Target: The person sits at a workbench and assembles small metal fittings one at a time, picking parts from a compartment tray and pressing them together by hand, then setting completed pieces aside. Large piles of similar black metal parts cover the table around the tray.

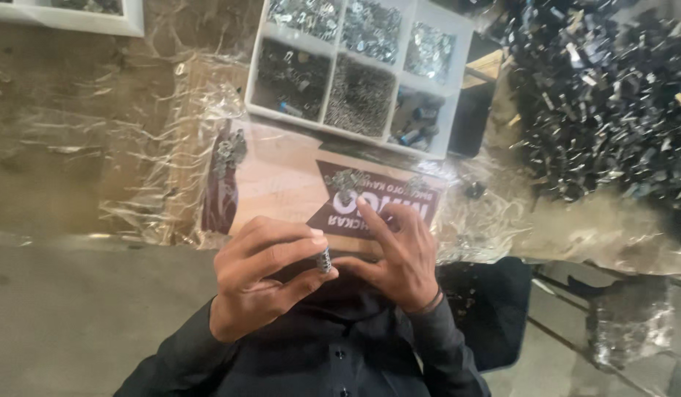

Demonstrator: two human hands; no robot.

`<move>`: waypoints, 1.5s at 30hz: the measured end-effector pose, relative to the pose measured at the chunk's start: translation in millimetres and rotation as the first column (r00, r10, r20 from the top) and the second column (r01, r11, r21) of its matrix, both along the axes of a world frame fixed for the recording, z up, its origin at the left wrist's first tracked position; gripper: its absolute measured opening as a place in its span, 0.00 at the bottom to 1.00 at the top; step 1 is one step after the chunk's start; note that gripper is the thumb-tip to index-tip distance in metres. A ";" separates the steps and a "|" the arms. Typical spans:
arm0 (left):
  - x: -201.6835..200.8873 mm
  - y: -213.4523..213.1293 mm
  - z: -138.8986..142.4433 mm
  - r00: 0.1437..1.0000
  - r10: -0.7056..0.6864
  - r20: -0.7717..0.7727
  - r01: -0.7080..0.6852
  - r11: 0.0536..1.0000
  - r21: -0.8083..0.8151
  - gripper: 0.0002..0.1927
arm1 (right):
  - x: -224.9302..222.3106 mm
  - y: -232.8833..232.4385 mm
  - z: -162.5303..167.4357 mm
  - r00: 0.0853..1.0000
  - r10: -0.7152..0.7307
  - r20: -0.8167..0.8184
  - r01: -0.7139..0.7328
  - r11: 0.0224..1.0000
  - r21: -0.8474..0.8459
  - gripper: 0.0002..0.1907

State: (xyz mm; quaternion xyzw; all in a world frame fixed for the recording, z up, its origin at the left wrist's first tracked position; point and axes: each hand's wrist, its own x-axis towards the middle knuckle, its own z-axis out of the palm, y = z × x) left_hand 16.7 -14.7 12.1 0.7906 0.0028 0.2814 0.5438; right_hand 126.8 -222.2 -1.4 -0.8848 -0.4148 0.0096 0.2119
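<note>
Small metal part (325,260) between both hands (325,276)

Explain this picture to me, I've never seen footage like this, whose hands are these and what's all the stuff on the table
This is one picture from a camera worn on a person's head, looking down at their own two bare hands; the dark sleeves and shirt at the bottom are theirs. There is no machine here. The left hand pinches a small metal part between thumb and fingers. The right hand is beside it with fingers spread, touching or nearly touching that part; I cannot tell which. Beyond the hands is a table covered with clear plastic sheet. On it lie a piece of cardboard with a few small metal pieces, and a white tray divided into compartments of small metal parts. At the upper right is a big heap of dark metal pieces.
</note>
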 end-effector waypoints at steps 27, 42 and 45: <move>3.6 -19.6 1.3 0.981 -0.188 -0.048 0.188 0.982 -0.011 0.23 | -40.6 -44.5 -38.2 0.435 0.428 -0.792 0.739 0.334 0.586 0.09; 3.9 -27.6 -1.0 0.970 -0.226 -0.086 0.223 0.974 -0.046 0.25 | -42.4 -14.1 7.1 0.967 -0.001 -0.254 0.169 0.749 0.640 0.14; 3.0 -28.3 -1.4 0.967 -0.229 -0.112 0.228 0.973 -0.027 0.25 | -44.1 -15.2 4.7 0.970 -0.004 -0.244 0.166 0.741 0.650 0.13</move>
